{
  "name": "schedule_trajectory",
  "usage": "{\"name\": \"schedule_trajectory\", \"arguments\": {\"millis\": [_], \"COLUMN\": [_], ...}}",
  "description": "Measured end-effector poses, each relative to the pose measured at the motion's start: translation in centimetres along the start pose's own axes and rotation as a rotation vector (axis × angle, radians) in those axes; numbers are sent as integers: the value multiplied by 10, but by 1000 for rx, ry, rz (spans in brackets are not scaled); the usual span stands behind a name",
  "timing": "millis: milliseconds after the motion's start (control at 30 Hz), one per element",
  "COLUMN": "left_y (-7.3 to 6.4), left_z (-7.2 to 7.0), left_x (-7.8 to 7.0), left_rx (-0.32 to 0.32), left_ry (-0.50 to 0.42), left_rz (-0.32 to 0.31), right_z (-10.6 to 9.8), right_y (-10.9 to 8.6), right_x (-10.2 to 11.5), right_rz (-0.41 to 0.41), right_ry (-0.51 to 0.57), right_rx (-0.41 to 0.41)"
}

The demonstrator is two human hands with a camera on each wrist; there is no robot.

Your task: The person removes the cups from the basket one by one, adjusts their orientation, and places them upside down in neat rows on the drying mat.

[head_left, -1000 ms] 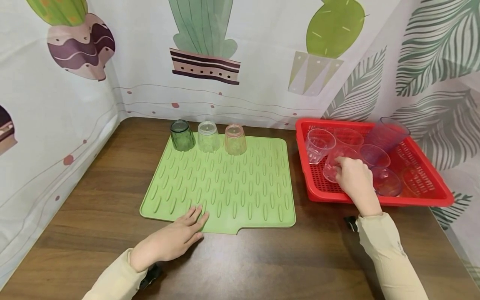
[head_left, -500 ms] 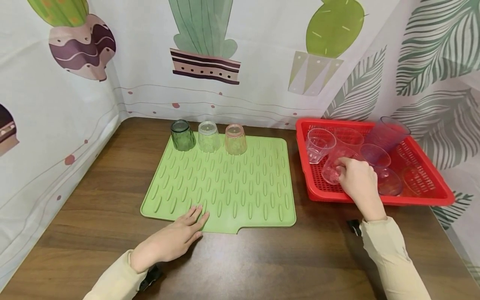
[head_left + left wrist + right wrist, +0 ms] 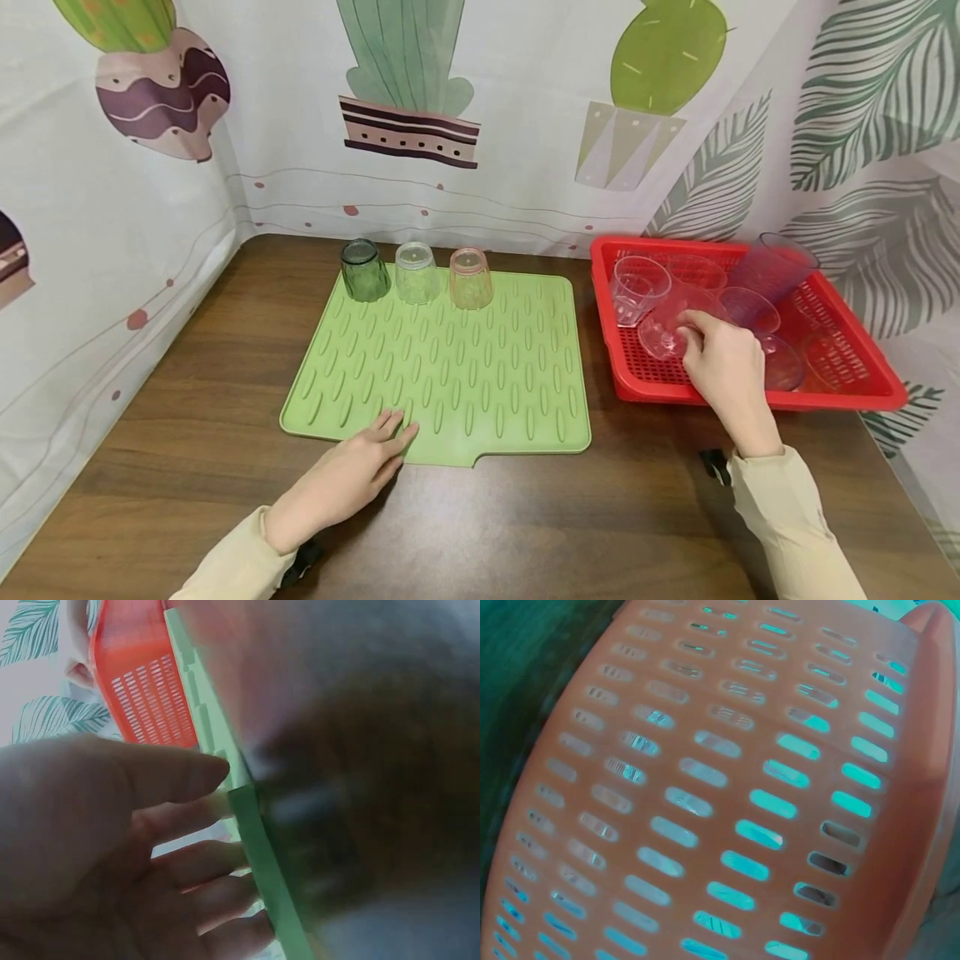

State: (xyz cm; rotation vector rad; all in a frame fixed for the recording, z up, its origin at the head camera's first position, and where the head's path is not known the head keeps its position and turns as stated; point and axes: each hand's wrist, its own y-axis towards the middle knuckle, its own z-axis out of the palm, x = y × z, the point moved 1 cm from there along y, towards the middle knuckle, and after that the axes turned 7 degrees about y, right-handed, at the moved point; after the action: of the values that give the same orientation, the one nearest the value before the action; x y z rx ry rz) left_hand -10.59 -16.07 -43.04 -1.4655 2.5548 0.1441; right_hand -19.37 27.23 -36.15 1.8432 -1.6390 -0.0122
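Observation:
My right hand (image 3: 723, 371) is in the red basket, thumb and fingers pinching the side of a clear glass (image 3: 662, 335). That glass leans, its base toward the lower left; part of it is hidden behind my fingers. In the right wrist view, the basket's slotted wall (image 3: 727, 787) covers the hand and glass. My left hand (image 3: 345, 467) lies with straight fingers on the near edge of the green drying mat (image 3: 450, 375). The left wrist view shows the left fingers (image 3: 217, 900) at the mat's edge.
Three upside-down glasses line the mat's far edge: green (image 3: 365, 273), clear (image 3: 417, 275) and pinkish (image 3: 471, 280). The red basket (image 3: 795, 400) also holds another clear glass (image 3: 637, 287), a tall purple tumbler (image 3: 776, 271) and several others. A printed cloth (image 3: 525, 108) hangs behind the table (image 3: 525, 533).
My right hand has shifted a little right and toward me within the basket, and the pinched glass has tilted slightly. The left hand stays nearly still on the mat.

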Motion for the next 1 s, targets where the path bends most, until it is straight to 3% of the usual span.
{"name": "schedule_trajectory", "arguments": {"millis": [233,500,767,1000], "left_y": [1,1,0,0], "left_z": [1,0,0,-2], "left_x": [-1,-1,0,-1], "left_rx": [-83,-86,-78,-79], "left_ry": [59,60,61,56], "left_rz": [-7,8,14,24], "right_z": [-2,-9,-14,-22], "right_y": [-2,-4,-5,-8], "right_x": [2,7,11,21], "right_rz": [-20,-77,-25,-45], "right_ry": [17,54,109,138], "right_rx": [-51,-87,-28,-49]}}
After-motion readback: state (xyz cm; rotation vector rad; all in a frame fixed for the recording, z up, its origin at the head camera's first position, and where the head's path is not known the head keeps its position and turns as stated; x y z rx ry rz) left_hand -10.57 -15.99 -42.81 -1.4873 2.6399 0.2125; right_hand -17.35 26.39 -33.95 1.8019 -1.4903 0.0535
